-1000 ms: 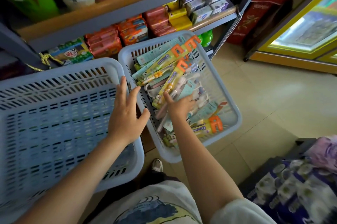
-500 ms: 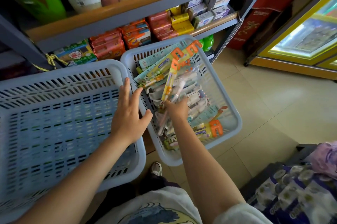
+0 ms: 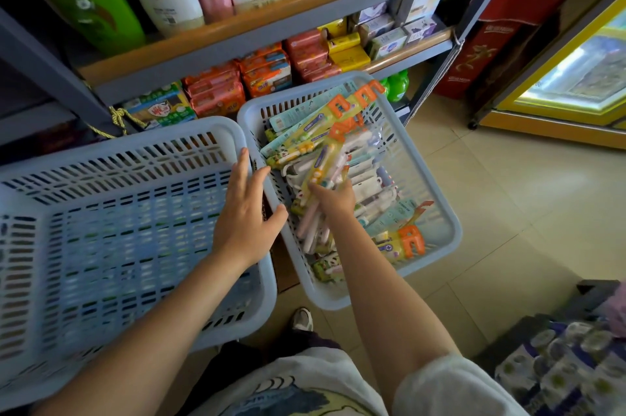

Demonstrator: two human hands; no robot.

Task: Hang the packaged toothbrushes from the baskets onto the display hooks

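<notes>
Two baskets sit side by side — the right basket (image 3: 440, 212) heaped with packaged toothbrushes (image 3: 372, 192). The right hand (image 3: 335, 200) grips a yellow toothbrush pack (image 3: 323, 161); the left hand (image 3: 245, 212) rests, fingers straight, on the left basket (image 3: 135, 151) rim.

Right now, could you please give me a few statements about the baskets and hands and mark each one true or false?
1. The right hand grips a toothbrush pack in the right basket. True.
2. The left hand holds a pack. False: it rests open on the left basket, holding nothing.
3. The left basket is full of packs. False: no packs show in it.
4. Soap boxes sit on the shelf behind the baskets. True.
</notes>
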